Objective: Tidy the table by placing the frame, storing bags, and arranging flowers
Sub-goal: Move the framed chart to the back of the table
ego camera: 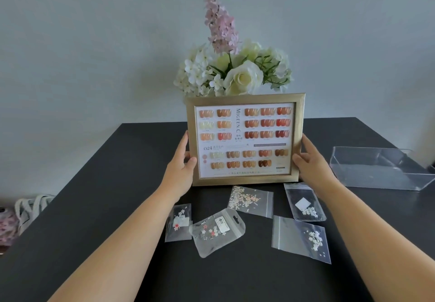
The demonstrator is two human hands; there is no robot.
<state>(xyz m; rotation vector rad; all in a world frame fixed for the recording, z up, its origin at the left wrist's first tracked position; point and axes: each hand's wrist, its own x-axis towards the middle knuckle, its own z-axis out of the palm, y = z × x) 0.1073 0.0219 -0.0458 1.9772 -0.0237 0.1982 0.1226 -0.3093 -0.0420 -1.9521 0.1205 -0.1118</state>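
Note:
A gold frame (pixel 244 99) with a nail-colour chart stands upright at the middle of the black table (pixel 94 184). My left hand (pixel 182 160) grips its left edge and my right hand (pixel 310 158) grips its right edge. Behind the frame rises a bouquet of white and pink flowers (pixel 235 66), its base hidden by the frame. Several small clear bags of tiny flower pieces lie flat in front of the frame, among them one bag (pixel 250 200), another bag (pixel 217 231) and a third bag (pixel 301 238).
A clear plastic box (pixel 376 167) lies on the table at the right, its open side up. Off the table's left edge, on the floor, are a white woven bag (pixel 30 207) and a pink patterned item (pixel 7 226). A pale wall is behind.

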